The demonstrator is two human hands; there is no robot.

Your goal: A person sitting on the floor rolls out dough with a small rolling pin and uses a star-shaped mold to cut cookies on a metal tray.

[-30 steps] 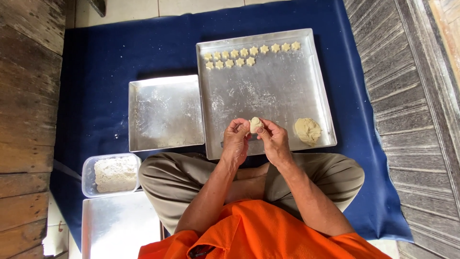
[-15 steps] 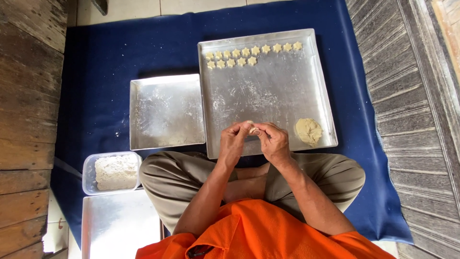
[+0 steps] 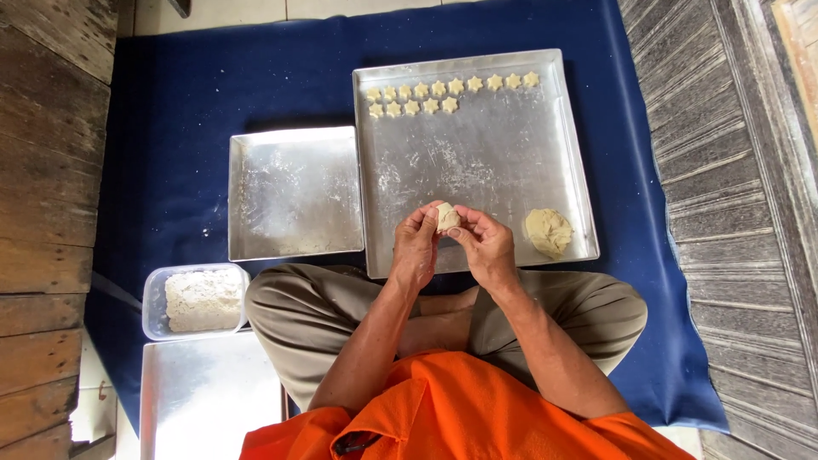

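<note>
My left hand and my right hand meet over the near edge of a large metal tray. Together they pinch a small pale lump of dough between the fingertips. A bigger flattened dough lump lies on the tray just right of my right hand. Two rows of small star-shaped dough pieces sit along the tray's far edge.
A smaller empty metal tray lies left of the large one on a blue mat. A clear plastic tub of flour stands by my left knee, with another metal tray nearer me. Wooden boards flank the mat.
Both hands stay in the same spot. The fingers closed over the dough half a second ago and have now parted enough to show the lump again.
</note>
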